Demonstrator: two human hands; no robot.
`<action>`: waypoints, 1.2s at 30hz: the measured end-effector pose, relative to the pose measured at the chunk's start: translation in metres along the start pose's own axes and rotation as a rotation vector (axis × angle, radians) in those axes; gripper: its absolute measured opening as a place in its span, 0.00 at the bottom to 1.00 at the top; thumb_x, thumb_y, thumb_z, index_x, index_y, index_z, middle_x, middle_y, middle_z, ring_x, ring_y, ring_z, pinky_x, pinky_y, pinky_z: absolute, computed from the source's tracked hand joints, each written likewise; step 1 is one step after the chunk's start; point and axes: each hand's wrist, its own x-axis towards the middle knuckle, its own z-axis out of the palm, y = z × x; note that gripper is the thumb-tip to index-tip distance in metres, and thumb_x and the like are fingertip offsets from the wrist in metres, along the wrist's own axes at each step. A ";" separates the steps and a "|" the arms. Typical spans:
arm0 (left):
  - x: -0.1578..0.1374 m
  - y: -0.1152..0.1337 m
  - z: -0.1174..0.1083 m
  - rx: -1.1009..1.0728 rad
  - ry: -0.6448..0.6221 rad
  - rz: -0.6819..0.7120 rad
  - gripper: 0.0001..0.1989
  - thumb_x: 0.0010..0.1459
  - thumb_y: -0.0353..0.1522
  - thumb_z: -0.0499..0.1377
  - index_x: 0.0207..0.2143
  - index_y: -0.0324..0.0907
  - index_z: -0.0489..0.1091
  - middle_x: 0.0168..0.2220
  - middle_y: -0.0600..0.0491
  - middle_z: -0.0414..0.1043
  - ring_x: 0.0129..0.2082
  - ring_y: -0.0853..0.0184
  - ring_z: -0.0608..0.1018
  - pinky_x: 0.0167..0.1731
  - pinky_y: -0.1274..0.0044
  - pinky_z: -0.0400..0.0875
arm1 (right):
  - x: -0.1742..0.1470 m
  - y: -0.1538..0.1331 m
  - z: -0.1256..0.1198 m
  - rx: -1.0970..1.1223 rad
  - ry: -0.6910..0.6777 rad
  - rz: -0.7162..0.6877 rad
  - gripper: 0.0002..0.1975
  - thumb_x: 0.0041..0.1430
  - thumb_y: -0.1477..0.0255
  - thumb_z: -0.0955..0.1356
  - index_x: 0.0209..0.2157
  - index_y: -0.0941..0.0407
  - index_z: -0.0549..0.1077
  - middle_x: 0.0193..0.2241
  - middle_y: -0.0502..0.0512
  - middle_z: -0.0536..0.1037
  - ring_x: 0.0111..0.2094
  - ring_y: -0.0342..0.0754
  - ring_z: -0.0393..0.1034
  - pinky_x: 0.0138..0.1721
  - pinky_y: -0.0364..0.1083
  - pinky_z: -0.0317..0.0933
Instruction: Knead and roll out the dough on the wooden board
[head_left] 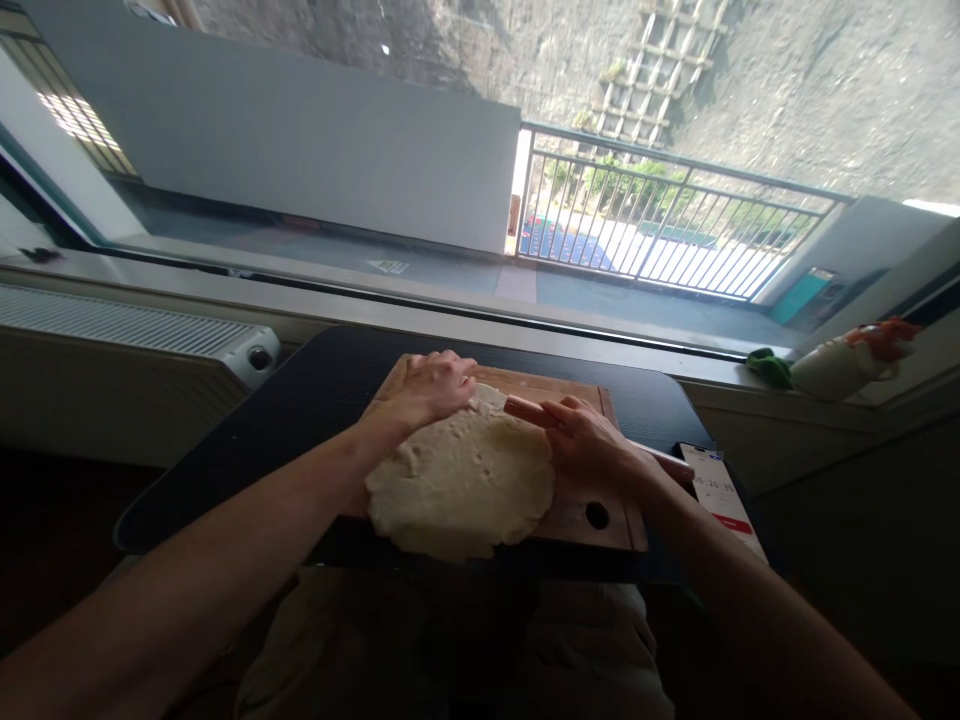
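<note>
A flat, roughly round sheet of dough lies on a wooden cutting board, its near edge hanging past the front of the board. At the dough's far left edge, my left hand has its fingers bent together over the rim; the fingertips are partly hidden. My right hand is closed round a wooden rolling pin. The pin lies slantwise at the right side of the dough, one end over its far right edge and the other reaching past my wrist.
The board rests on a small dark table by a window sill. Right of the board lies a phone showing a timer. A white radiator stands at left, and a pale jug-like vessel sits on the sill beside a green cloth-like item.
</note>
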 end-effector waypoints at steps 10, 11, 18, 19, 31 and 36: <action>0.034 -0.043 0.014 -0.534 -0.247 -0.119 0.11 0.43 0.40 0.60 0.22 0.40 0.70 0.20 0.56 0.64 0.19 0.72 0.64 0.19 0.78 0.52 | 0.072 -0.025 0.030 -0.064 0.185 0.079 0.22 0.64 0.53 0.56 0.47 0.52 0.69 0.49 0.57 0.67 0.53 0.53 0.56 0.53 0.54 0.49; 0.036 -0.047 0.016 -0.540 -0.240 -0.140 0.11 0.44 0.40 0.59 0.21 0.40 0.70 0.19 0.56 0.64 0.19 0.72 0.63 0.19 0.78 0.52 | 0.081 -0.026 0.031 -0.081 0.194 0.151 0.22 0.65 0.55 0.55 0.49 0.53 0.67 0.51 0.58 0.66 0.54 0.54 0.55 0.53 0.55 0.49; 0.040 -0.057 0.027 -0.801 -0.159 -0.169 0.15 0.45 0.43 0.58 0.26 0.40 0.75 0.23 0.55 0.70 0.23 0.71 0.67 0.21 0.80 0.57 | 0.061 -0.042 0.043 -0.151 0.133 0.064 0.25 0.66 0.59 0.52 0.58 0.55 0.58 0.59 0.59 0.60 0.62 0.54 0.45 0.59 0.55 0.42; 0.040 -0.057 0.027 -0.831 -0.149 -0.168 0.15 0.46 0.43 0.58 0.27 0.40 0.75 0.23 0.55 0.70 0.23 0.71 0.67 0.22 0.80 0.58 | 0.060 -0.042 0.043 -0.157 0.138 0.054 0.26 0.66 0.58 0.52 0.59 0.55 0.57 0.59 0.58 0.60 0.62 0.54 0.44 0.60 0.55 0.41; 0.044 -0.060 0.036 -0.864 -0.176 -0.193 0.15 0.47 0.43 0.59 0.29 0.40 0.76 0.25 0.55 0.73 0.25 0.70 0.71 0.23 0.80 0.60 | 0.060 -0.050 0.039 -0.090 0.002 0.088 0.33 0.64 0.54 0.51 0.64 0.60 0.49 0.64 0.61 0.51 0.66 0.53 0.35 0.62 0.56 0.34; 0.042 -0.058 0.029 -0.959 -0.210 -0.270 0.14 0.48 0.41 0.62 0.32 0.40 0.77 0.30 0.53 0.76 0.28 0.69 0.73 0.27 0.80 0.63 | 0.089 -0.039 0.031 -0.063 -0.057 0.314 0.34 0.65 0.54 0.47 0.61 0.61 0.55 0.65 0.65 0.48 0.65 0.59 0.36 0.60 0.62 0.38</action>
